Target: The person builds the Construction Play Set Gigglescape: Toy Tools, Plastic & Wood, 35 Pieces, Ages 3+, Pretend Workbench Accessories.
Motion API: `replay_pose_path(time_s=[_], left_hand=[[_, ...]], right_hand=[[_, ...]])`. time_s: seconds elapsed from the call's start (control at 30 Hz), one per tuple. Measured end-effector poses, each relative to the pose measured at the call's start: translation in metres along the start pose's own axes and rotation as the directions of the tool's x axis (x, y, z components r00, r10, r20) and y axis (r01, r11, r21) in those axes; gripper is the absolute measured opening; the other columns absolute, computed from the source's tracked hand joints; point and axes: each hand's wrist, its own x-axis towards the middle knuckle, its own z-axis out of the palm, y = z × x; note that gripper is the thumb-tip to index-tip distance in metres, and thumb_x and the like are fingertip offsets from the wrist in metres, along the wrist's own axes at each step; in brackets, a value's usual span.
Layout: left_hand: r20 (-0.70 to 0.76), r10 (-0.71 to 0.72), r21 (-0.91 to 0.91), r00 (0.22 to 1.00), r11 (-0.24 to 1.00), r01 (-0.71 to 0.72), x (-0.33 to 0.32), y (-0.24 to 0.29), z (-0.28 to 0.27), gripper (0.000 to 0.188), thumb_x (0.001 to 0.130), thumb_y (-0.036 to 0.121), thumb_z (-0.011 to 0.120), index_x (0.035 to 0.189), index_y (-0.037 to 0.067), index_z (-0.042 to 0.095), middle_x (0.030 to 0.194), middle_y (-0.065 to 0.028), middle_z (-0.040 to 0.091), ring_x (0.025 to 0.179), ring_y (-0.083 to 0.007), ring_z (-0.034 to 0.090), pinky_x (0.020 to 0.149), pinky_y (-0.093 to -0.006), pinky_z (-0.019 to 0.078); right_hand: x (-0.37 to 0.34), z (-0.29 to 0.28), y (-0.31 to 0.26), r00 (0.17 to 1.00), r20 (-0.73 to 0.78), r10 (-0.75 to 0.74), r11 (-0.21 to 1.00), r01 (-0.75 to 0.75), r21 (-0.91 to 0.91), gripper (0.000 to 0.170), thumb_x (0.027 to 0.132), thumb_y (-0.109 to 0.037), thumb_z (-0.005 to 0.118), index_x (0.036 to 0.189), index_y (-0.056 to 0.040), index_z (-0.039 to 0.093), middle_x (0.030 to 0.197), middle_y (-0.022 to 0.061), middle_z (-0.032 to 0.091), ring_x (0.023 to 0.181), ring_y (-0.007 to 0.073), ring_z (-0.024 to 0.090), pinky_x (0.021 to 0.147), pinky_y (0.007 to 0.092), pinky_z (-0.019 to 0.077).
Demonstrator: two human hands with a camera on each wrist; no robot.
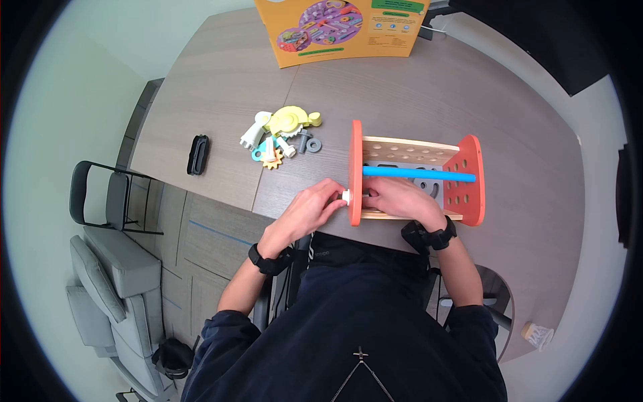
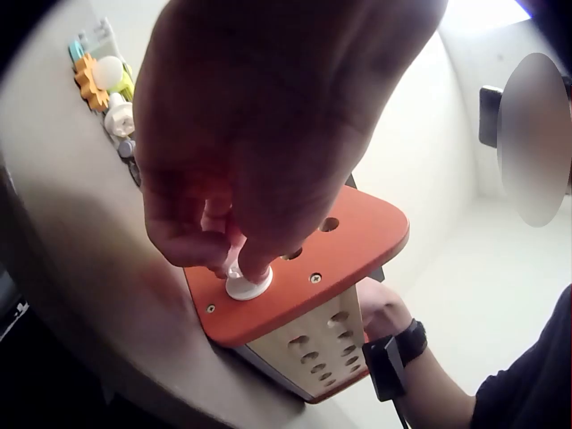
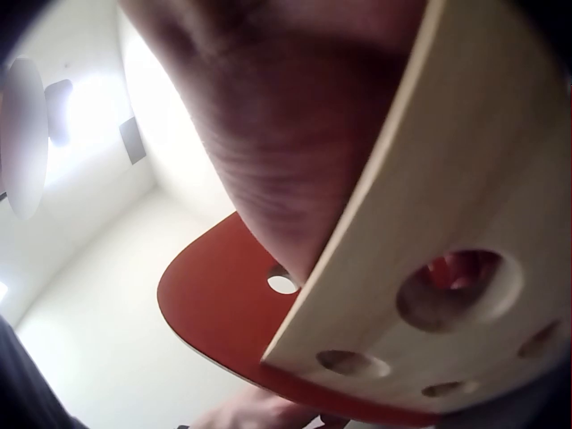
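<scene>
Fingers of the left hand (image 1: 305,211) pinch a round-headed white piece (image 1: 346,197), its head against the outer face of an orange end panel (image 1: 355,154). That panel is the left end of a toy frame (image 1: 412,144), which stands near the front edge of a wood-grain table (image 1: 214,87) and has holed wooden sides and a blue bar (image 1: 415,174) across. The right hand (image 1: 402,199) reaches inside, fingertips close behind the same panel; whether they hold anything cannot be told. Left of the frame lie a yellow toy piece (image 1: 287,122), an orange gear (image 1: 272,160) and a grey ring (image 1: 313,145).
</scene>
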Motion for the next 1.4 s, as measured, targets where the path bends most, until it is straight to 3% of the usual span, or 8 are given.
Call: replay_pose_path(time_s=[0.33,0.47,0.6,0.8,0.93,1.1,1.3,1.4], left_hand=[[0.012,0.005,0.001,1.000,1.000,-0.005,0.001,0.000,0.000,0.022,0.105,0.020,0.068,0.116,0.002,0.063,0.106,-0.0163,0.066,0.090,-0.0403,0.068,0.077,-0.0479,0.0550],[0.005,-0.041,-0.038,0.999,0.998,0.041,-0.001,0.001,0.002,0.022,0.105,0.020,0.068,0.118,0.002,0.063,0.103,-0.0163,0.068,0.090,-0.0396,0.068,0.078,-0.0469,0.0546],[0.025,-0.095,-0.071,0.995,0.993,0.097,-0.003,0.003,0.003,0.024,0.106,0.021,0.067,0.121,0.002,0.062,0.103,-0.0164,0.068,0.089,-0.0385,0.068,0.079,-0.0456,0.0548],[0.068,-0.238,-0.134,0.969,0.960,0.245,-0.004,0.013,0.004,0.027,0.108,0.021,0.066,0.127,0.003,0.061,0.105,-0.0138,0.070,0.089,-0.0327,0.070,0.081,-0.0427,0.0557],[0.063,-0.249,-0.165,0.967,0.953,0.256,-0.005,0.016,0.003,0.029,0.108,0.022,0.066,0.129,0.002,0.060,0.108,-0.0127,0.070,0.087,-0.0286,0.070,0.082,-0.0427,0.0562],[0.097,-0.315,-0.266,0.944,0.906,0.329,-0.010,0.019,0.005,0.035,0.112,0.023,0.061,0.139,0.003,0.055,0.109,-0.0114,0.071,0.086,-0.0202,0.069,0.080,-0.0384,0.0572],[0.372,-0.467,-0.603,0.802,0.536,0.592,-0.029,0.021,0.000,0.044,0.118,0.039,0.044,0.150,0.008,0.049,0.115,-0.0084,0.071,0.092,-0.0139,0.070,0.083,-0.0306,0.0604],[0.348,-0.441,-0.632,0.827,0.541,0.555,-0.038,0.019,-0.001,0.053,0.119,0.044,0.040,0.156,0.007,0.045,0.131,-0.0101,0.067,0.112,-0.0180,0.069,0.093,-0.0347,0.0602]], right_hand=[[0.000,0.008,0.002,0.999,-0.038,0.017,0.997,-0.020,-0.079,0.030,0.100,-0.027,0.068,0.113,-0.0024,0.079,0.099,0.0200,0.077,0.098,0.0378,0.074,0.086,0.0467,0.0573],[-0.041,0.000,-0.017,0.964,-0.258,-0.069,0.984,0.024,-0.175,0.030,0.104,-0.026,0.065,0.118,-0.0027,0.076,0.106,0.0172,0.076,0.100,0.0357,0.072,0.088,0.0445,0.0562],[-0.112,-0.039,-0.036,0.864,-0.504,-0.016,1.000,0.019,0.000,0.028,0.102,-0.022,0.069,0.123,-0.0030,0.071,0.110,0.0177,0.073,0.101,0.0354,0.072,0.092,0.0443,0.0559],[-0.137,-0.041,0.034,0.488,-0.859,0.155,0.942,-0.334,-0.019,0.054,0.100,-0.023,0.073,0.148,-0.0058,0.056,0.147,0.0213,0.063,0.121,0.0375,0.069,0.104,0.0440,0.0534],[-0.133,-0.035,0.054,0.656,-0.613,0.441,0.870,-0.143,0.473,0.051,0.106,-0.016,0.063,0.154,-0.0004,0.050,0.134,0.0178,0.071,0.121,0.0289,0.070,0.108,0.0396,0.0506],[-0.127,-0.017,0.070,0.595,-0.692,0.408,0.834,0.065,0.548,0.043,0.108,-0.008,0.056,0.151,0.0011,0.053,0.128,0.0146,0.073,0.119,0.0209,0.068,0.107,0.0373,0.0508],[-0.138,0.006,0.057,0.512,-0.779,0.362,0.871,0.113,0.479,0.043,0.110,-0.005,0.053,0.152,0.0015,0.052,0.133,0.0148,0.071,0.121,0.0203,0.066,0.108,0.0360,0.0494],[-0.148,0.022,0.050,0.485,-0.792,0.370,0.861,0.141,0.489,0.043,0.111,-0.005,0.052,0.153,0.0020,0.051,0.136,0.0152,0.069,0.124,0.0214,0.064,0.110,0.0364,0.0484]])
